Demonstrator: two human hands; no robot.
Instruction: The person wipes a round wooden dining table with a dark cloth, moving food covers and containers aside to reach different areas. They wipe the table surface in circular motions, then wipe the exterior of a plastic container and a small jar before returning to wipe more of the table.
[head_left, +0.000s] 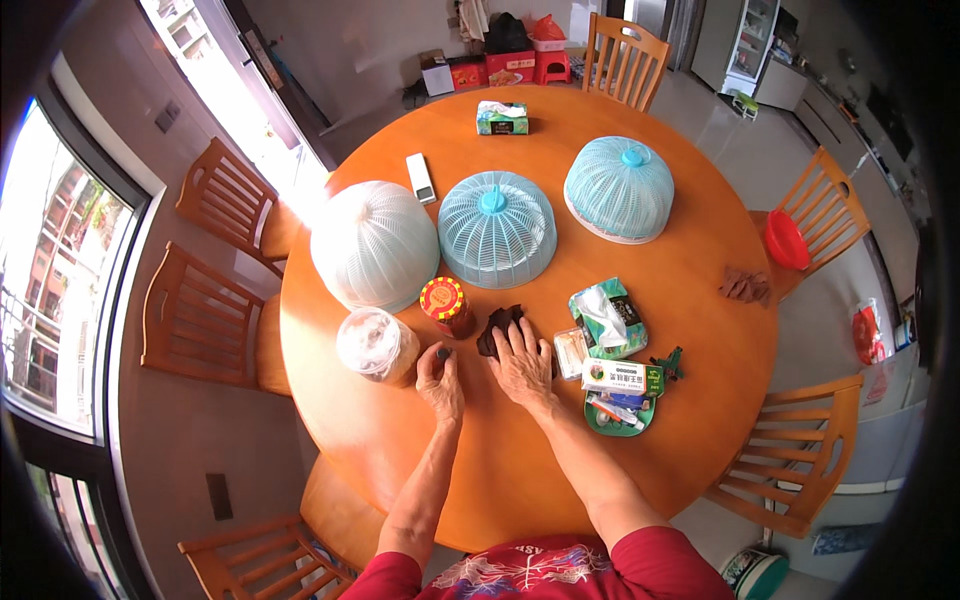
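Looks to us like we're partway through with the dark cloth [498,324], crumpled under the flat, spread fingers of the right hand [520,362], while the left hand [439,382] pinches a small dark bit [443,354]; how much is left, we can't tell. Our round wooden table [690,330] also holds mesh food covers [497,240] and a red-lidded jar [457,322], with chairs [208,312] around and a bright window [60,270] at left.

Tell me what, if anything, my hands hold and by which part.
The left hand seems to pinch a small dark thing; which part is unclear. The right hand lies spread on dark cloth.
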